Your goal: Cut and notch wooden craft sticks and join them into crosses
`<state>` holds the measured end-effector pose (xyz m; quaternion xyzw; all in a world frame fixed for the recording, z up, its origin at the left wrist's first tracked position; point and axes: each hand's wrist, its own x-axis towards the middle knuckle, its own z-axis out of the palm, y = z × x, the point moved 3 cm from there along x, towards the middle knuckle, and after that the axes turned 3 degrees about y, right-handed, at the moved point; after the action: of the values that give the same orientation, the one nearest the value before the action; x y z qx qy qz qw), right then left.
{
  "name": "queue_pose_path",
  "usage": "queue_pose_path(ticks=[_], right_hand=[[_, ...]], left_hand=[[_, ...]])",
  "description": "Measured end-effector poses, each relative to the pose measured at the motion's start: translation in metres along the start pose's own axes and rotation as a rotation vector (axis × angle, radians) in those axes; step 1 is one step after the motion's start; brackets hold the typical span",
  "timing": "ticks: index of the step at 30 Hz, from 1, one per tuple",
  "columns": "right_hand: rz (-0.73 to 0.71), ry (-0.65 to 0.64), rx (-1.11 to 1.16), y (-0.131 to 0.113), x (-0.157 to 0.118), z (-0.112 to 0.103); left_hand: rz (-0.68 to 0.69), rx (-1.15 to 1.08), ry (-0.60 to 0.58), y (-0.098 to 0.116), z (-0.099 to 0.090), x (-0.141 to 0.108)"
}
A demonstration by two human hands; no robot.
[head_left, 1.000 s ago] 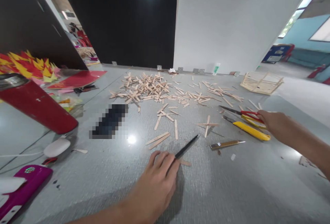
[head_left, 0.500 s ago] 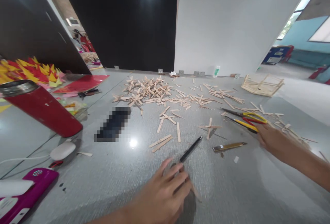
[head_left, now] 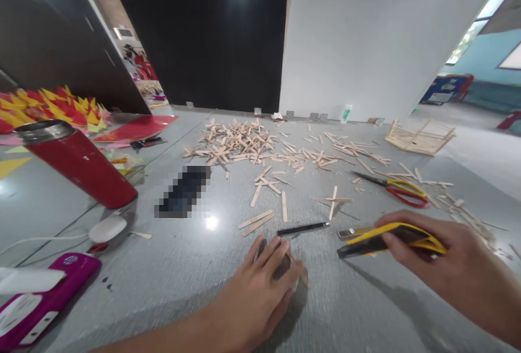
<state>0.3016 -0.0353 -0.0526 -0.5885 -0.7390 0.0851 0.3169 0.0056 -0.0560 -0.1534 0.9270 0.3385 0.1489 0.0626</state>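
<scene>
My right hand point(head_left: 437, 255) is closed around a yellow and black utility knife point(head_left: 391, 238), whose tip points left, low over the table. My left hand point(head_left: 260, 288) rests low at the front middle, its fingers curled over a pale wooden craft stick point(head_left: 303, 276) that pokes out on their right side; most of it is hidden. Just beyond those fingers lies a slim black pen-like tool point(head_left: 303, 228). A gold-coloured cutter point(head_left: 353, 232) is partly covered by the utility knife. Scissors with yellow and red handles point(head_left: 401, 189) lie behind my right hand.
Craft sticks point(head_left: 240, 141) are heaped and scattered across the back of the grey table point(head_left: 163, 271). Some crossed sticks point(head_left: 334, 201) lie nearer. At left stand a red flask point(head_left: 85, 166), a blurred-out dark object point(head_left: 183, 193) and a purple power strip point(head_left: 52, 293). A stick frame point(head_left: 421, 139) sits back right.
My right hand has lifted the utility knife from beside the scissors and brought it nearer, to the left. The black pen-like tool has turned to lie more sideways. My left hand has shifted slightly.
</scene>
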Motion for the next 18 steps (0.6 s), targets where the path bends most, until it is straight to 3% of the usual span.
queue_pose_path(ticks=[5,8,13,18], right_hand=[[0.063,-0.127,0.269,-0.007,0.003,0.024],[0.176,-0.113,0.329,0.005,0.003,0.039],[0.274,-0.193,0.443,0.022,-0.008,0.066],[0.319,-0.343,0.527,0.007,-0.020,0.082]], left_hand=[[0.041,-0.059,-0.019,0.003,-0.005,-0.001],[0.075,-0.084,-0.063,0.005,-0.007,-0.002],[0.087,-0.127,-0.067,0.004,-0.011,-0.001],[0.080,-0.134,-0.108,0.002,-0.008,0.000]])
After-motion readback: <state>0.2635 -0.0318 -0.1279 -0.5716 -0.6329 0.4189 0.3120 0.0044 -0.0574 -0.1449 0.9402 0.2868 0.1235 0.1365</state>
